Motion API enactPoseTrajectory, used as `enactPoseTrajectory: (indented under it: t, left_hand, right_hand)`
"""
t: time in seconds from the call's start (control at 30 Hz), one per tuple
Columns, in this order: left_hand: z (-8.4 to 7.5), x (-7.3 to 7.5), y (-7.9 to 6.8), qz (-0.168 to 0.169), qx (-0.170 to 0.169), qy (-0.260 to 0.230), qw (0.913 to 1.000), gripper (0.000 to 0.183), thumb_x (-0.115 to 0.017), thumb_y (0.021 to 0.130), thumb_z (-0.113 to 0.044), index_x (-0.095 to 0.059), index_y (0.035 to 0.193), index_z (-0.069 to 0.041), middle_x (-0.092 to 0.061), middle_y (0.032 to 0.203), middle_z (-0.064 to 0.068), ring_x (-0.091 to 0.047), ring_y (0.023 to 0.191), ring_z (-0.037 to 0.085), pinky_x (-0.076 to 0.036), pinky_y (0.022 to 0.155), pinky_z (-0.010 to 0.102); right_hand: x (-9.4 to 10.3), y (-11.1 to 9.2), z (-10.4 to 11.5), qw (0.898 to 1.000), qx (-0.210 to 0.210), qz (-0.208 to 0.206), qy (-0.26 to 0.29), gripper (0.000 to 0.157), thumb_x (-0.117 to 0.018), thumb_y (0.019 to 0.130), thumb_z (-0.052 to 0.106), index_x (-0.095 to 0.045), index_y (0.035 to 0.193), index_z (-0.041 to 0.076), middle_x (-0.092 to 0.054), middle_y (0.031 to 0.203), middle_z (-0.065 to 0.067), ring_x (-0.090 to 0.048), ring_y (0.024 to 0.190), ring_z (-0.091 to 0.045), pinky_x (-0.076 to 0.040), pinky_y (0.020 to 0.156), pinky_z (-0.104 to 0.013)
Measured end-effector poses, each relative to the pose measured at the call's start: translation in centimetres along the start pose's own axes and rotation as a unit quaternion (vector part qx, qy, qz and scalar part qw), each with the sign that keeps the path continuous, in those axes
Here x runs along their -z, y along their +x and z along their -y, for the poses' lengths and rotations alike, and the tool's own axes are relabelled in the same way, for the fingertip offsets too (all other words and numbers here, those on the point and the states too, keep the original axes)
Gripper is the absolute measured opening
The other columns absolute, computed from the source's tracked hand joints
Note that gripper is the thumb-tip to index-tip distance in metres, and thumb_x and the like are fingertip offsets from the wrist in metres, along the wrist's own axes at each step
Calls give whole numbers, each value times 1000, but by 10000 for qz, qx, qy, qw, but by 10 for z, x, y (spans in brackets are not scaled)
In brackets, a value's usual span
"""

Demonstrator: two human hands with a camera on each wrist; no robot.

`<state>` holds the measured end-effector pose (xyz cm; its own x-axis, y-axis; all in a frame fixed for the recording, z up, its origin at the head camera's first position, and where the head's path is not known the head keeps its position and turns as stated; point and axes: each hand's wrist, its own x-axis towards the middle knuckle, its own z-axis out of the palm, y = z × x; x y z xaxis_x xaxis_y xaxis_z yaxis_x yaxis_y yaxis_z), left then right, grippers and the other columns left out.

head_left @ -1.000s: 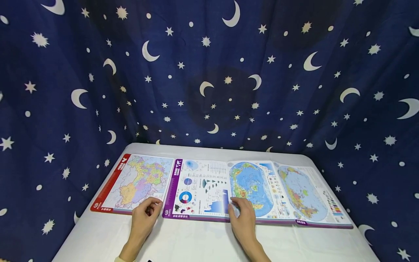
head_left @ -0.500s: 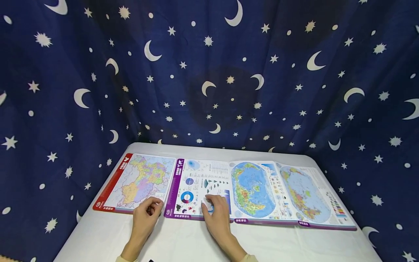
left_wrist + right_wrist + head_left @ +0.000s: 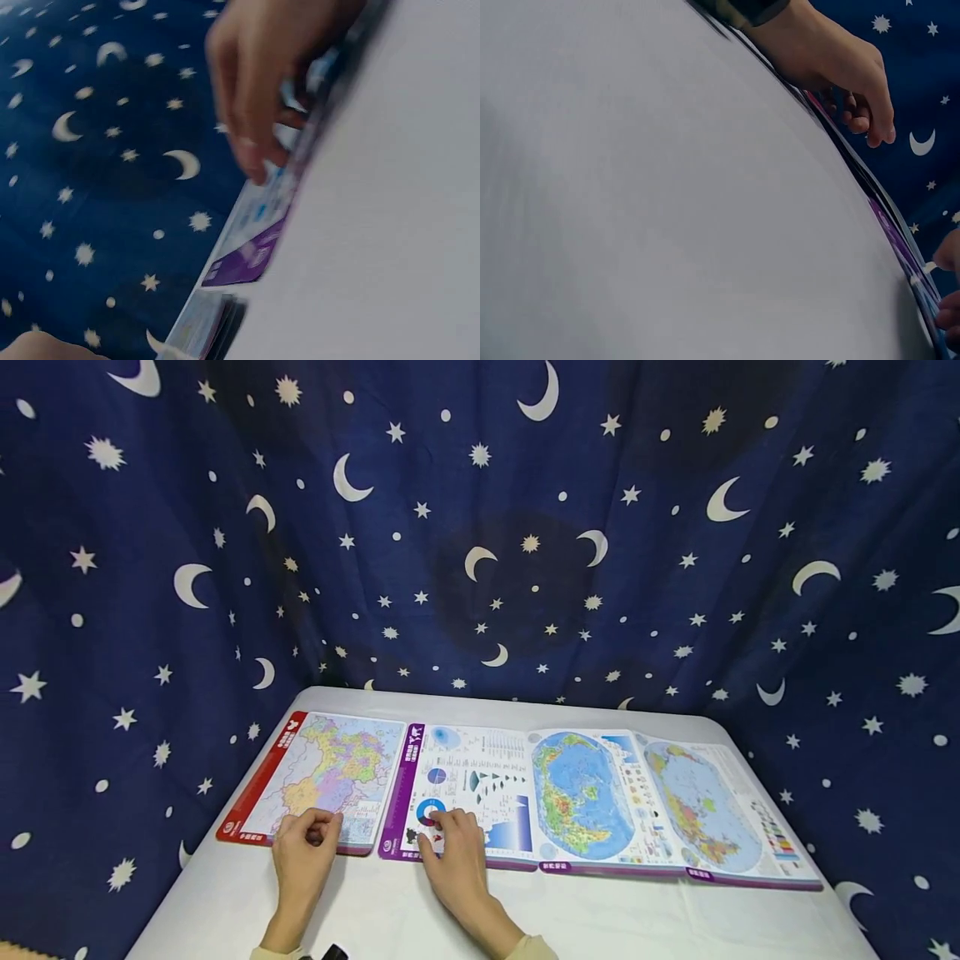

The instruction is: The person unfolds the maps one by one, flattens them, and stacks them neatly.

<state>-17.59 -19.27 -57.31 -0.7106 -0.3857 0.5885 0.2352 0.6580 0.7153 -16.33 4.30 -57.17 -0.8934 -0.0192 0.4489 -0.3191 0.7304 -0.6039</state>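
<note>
A red-edged folded map (image 3: 341, 760) with coloured regions lies flat at the left of the table. My left hand (image 3: 303, 856) is over its lower edge with loosely curled fingers, nothing seen between them; the right wrist view shows the same hand (image 3: 847, 67) from the side. Beside that map a purple-edged fold-out map (image 3: 491, 789) lies spread in three panels, charts first, then two world maps. Over the chart panel's lower left, near a blue ring chart, is my right hand (image 3: 457, 860), its fingers bent loosely. This right hand (image 3: 259, 82) also appears, blurred, in the left wrist view.
A white table (image 3: 390, 918) carries both maps, its cloth showing in front of them. A dark blue curtain (image 3: 420, 560) with moons and stars hangs behind and on both sides. A small black object (image 3: 334, 952) sits beside the left wrist.
My right hand has slid left from the border of the middle world map panel to the chart panel's lower left. My left hand has shifted left over the red-edged map. The maps stay put.
</note>
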Motion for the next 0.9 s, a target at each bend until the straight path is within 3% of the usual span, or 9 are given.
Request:
enactPoseTrajectory:
  t: [0.17,0.37,0.47,0.6,0.77,0.9]
  left_hand:
    - [15,13,12,-301,259,311,9987,16,-84,80,-6,-70,72,-6,-61,60,4,-45,73,21,-27,75,37]
    - [34,27,23,-440,350,527,9970,14,-82,82,-7,-71,77,-2,-66,68,14,-46,81,27,-27,79,43]
    - [43,35,27,-558,525,690,9947,13,-80,83,-9,-72,84,0,-68,80,21,-48,92,38,-28,85,52]
    - [53,47,33,-637,999,1052,9874,22,-77,84,-15,-73,98,2,-65,104,30,-46,115,53,-24,96,68]
    - [63,58,40,-345,1590,1612,9734,40,-73,88,-20,-67,118,5,-52,128,38,-35,131,60,-18,101,75]
    - [65,61,44,-13,1858,1849,9650,52,-69,92,-22,-57,130,12,-43,133,43,-30,132,63,-18,101,75]
  right_hand:
    - [-8,-1,8,9999,126,-15,0,34,-81,88,28,-75,117,12,-65,103,2,-49,91,-11,-41,82,-30]
    - [-21,-2,19,9995,257,39,-199,37,-83,87,31,-76,116,11,-61,105,4,-49,94,-11,-41,84,-31]
    - [-27,-4,23,9990,298,73,-332,41,-83,87,34,-76,118,9,-57,104,5,-46,93,-9,-39,82,-29]
    - [-32,-4,29,9985,283,68,-456,44,-82,88,37,-75,120,7,-54,103,5,-44,93,-8,-38,82,-27]
    - [-33,-2,37,9988,146,163,-445,45,-80,90,40,-75,121,8,-54,104,4,-46,96,-10,-43,89,-34]
    - [-33,-1,40,9989,39,385,-256,47,-80,90,42,-75,124,10,-54,107,5,-44,98,-10,-43,90,-35]
